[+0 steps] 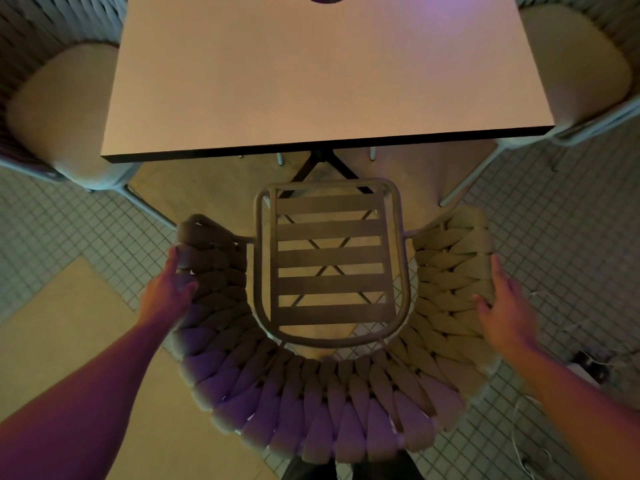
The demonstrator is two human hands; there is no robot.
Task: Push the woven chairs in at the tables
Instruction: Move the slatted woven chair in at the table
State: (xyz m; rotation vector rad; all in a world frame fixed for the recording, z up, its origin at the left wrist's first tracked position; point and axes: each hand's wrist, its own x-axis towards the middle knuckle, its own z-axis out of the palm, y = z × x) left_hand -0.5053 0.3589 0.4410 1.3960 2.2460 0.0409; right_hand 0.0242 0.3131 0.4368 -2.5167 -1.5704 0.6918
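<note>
A woven chair with a thick braided curved back and a slatted seat without a cushion stands right below me, facing the table. Its seat front sits a little short of the table's near edge. My left hand rests against the outside of the left woven arm, thumb over the weave. My right hand lies flat on the outside of the right woven arm, fingers stretched. Neither hand wraps fully around the chair.
Two more woven chairs with pale seat cushions stand at the table's sides, one at the left and one at the right. The table's dark pedestal base shows under its edge. Thin cables lie on the tiled floor at right.
</note>
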